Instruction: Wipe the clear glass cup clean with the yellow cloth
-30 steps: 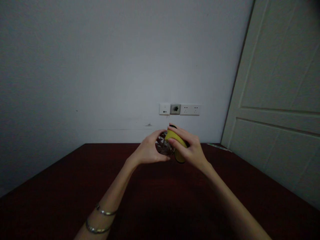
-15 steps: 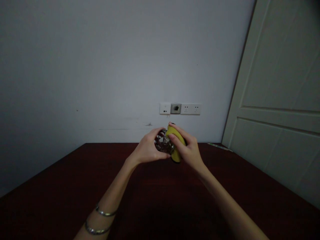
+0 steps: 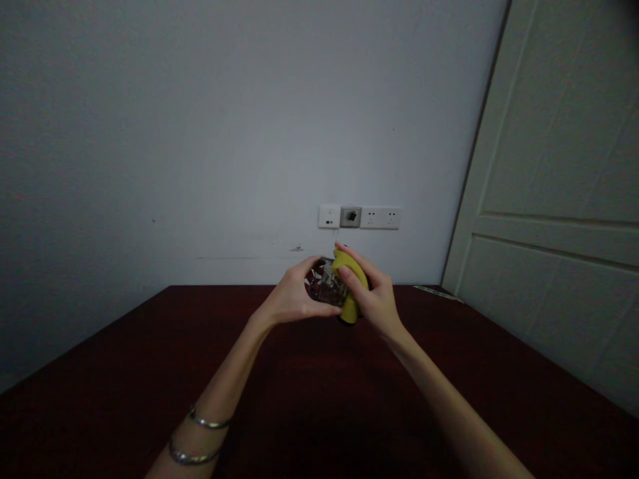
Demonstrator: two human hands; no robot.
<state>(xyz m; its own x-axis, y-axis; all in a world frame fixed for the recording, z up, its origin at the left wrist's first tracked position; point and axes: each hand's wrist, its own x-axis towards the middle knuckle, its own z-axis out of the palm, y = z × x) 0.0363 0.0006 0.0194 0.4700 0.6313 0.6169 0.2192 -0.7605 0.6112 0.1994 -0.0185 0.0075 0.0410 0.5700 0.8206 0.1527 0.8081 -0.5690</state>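
Note:
My left hand [image 3: 294, 293] is wrapped around a clear faceted glass [image 3: 327, 283], thumb below and fingers above. The glass lies on its side in the air over the table, one end pointing right. My right hand [image 3: 372, 293] grips a yellow sponge [image 3: 352, 279] with a dark layer on its far side, thumb on the near face. The sponge overlaps the right end of the glass; whether part of it goes inside cannot be made out. Two silver bangles [image 3: 194, 459] circle my left forearm.
A dark red table [image 3: 319, 386] spreads below my hands and meets a pale wall [image 3: 249, 133]. Sockets and switches [image 3: 380, 217] sit low on that wall. A white panelled door [image 3: 559, 199] stands at the right. A thin flat strip [image 3: 439, 293] lies near the table's back right corner.
Both hands have shifted very slightly left with the glass and sponge. The glass has turned a little in my left hand, and both grips stay the same.

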